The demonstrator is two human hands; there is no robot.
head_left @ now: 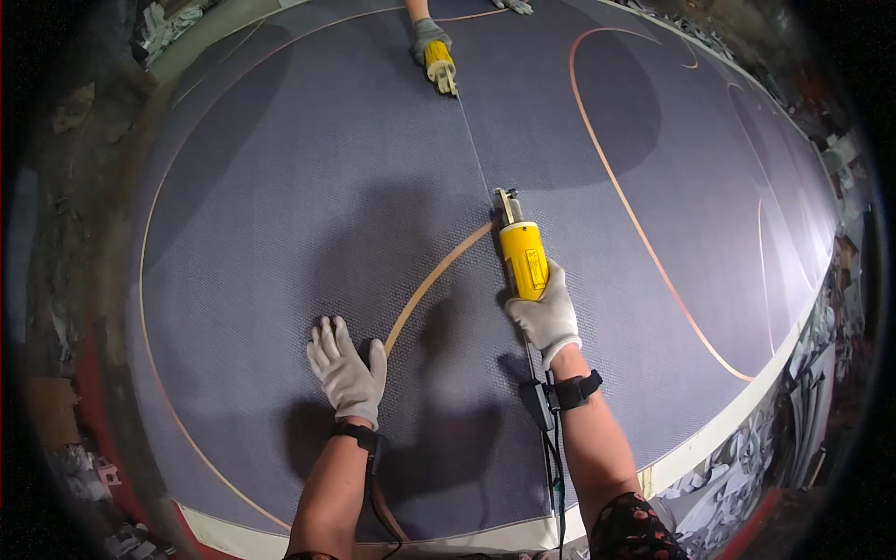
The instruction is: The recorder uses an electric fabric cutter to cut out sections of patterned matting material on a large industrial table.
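In a white glove, my right hand [551, 315] wraps round the yellow body of a handheld electric cutter [525, 254]. The cutter's metal head lies on a large sheet of dark grey textured material [252, 327]. A thin straight line [474, 145] runs across the sheet from this head towards the far side. My left hand [345, 369], also gloved, rests on the sheet with its fingers stretched out, close to a curved orange-tan stripe [420, 289]. Along my right forearm hangs the cutter's dark cord [551, 448].
Across the sheet, a co-worker's gloved hand [429, 35] holds a similar yellow cutter [439, 62] at the line's other end. Another gloved hand [515, 6] shows at the top edge. A pale table edge [719, 429] borders the sheet; piled grey scraps [709, 471] lie beyond it.
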